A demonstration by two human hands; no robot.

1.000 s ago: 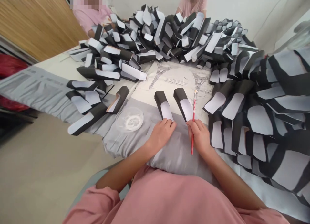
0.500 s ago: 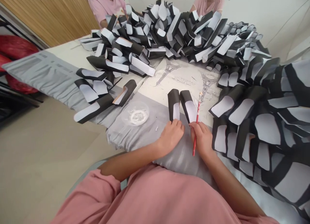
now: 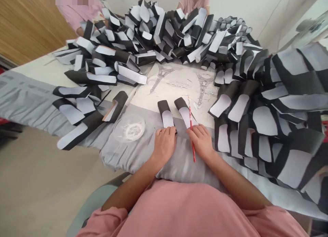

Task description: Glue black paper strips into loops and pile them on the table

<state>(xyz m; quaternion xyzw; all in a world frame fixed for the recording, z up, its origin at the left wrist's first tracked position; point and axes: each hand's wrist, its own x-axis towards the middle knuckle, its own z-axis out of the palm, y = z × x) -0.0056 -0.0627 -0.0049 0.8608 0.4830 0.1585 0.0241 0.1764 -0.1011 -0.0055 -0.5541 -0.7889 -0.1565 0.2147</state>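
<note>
Two black paper sleeves with white flaps lie side by side on the cloth before me, the left sleeve [image 3: 166,115] and the right sleeve [image 3: 184,112]. My left hand [image 3: 165,144] presses with curled fingers on the near end of the left sleeve. My right hand [image 3: 202,141] holds a red brush [image 3: 191,129] between its fingers and rests on the near end of the right sleeve. The brush tip points away from me, past the right sleeve.
A clear shallow dish with white paste [image 3: 130,128] sits left of my left hand. Heaps of black-and-white sleeves [image 3: 164,35] cover the back and right side [image 3: 271,117] of the table. Two people in pink [image 3: 77,11] sit at the far side.
The two sleeves were drawn close together half a second ago and now lie slightly apart again. Both hands stay on their near ends; the brush stays in my right hand.
</note>
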